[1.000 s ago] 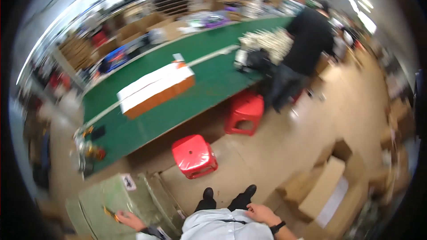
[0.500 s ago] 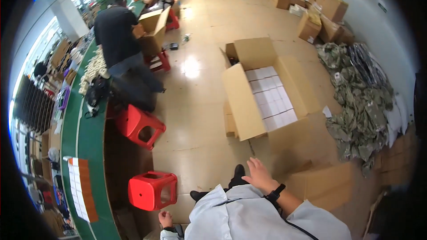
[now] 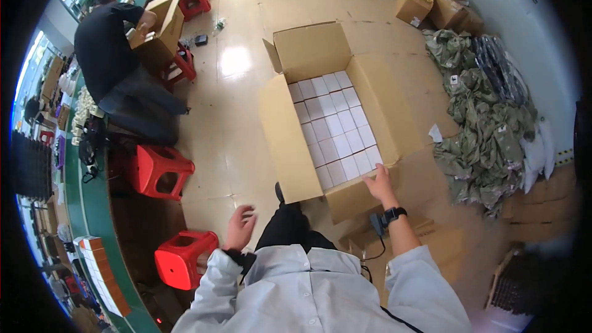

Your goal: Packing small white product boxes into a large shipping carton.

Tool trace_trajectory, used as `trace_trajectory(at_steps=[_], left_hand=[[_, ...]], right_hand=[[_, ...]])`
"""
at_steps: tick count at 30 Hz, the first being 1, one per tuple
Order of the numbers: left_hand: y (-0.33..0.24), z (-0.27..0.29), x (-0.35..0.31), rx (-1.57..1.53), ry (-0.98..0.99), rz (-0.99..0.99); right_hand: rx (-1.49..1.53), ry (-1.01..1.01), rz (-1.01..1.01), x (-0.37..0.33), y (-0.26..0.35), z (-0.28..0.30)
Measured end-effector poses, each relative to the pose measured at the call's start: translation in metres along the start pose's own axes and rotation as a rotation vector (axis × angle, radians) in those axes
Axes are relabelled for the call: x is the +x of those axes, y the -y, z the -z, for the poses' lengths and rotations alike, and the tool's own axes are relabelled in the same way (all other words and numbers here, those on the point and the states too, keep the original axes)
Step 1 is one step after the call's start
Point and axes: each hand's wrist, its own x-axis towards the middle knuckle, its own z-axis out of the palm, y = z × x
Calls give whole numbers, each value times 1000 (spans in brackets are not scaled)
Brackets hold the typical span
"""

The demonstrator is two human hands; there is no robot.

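Observation:
In front of me a large open cardboard box [image 3: 275, 126] stands on the floor with its flaps spread. Rows of small white boxes [image 3: 333, 124] fill it, packed side by side. My right hand [image 3: 381, 186], with a dark watch on the wrist, reaches to the near right corner of the cardboard box. Its fingertips are at the rim beside the nearest white boxes, thumb apart from the fingers. My left hand [image 3: 240, 228] hangs in the air left of the cardboard box's near end, empty, its fingers loosely bent and apart.
Red stools [image 3: 185, 259] stand at left along a green workbench [image 3: 92, 197]. A person [image 3: 114, 55] bends over another carton [image 3: 161, 34] at far left. Heaped olive-green clothing or fabric [image 3: 481, 123] lies at right. Cardboard [image 3: 431, 250] is near my right side.
I have come closer to the cardboard box. My right hand has moved forward to its near right corner. My left hand has risen and its fingers have loosened.

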Motion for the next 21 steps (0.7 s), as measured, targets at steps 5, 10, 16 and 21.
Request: trace_trajectory(at_steps=[5,10,16,21], left_hand=[[-93,-157,95,-3,350,-126],[-40,-284,166,86,229,273],[-9,-304,183,106,140,498],[-24,-317,174,138,10,398]], right_hand=[[-92,24,-88,77,-23,-10],[-83,209,-186,121,-37,-24],[-150,272,-218,163,-76,-45],[-87,352,-351,176,-105,-57]])
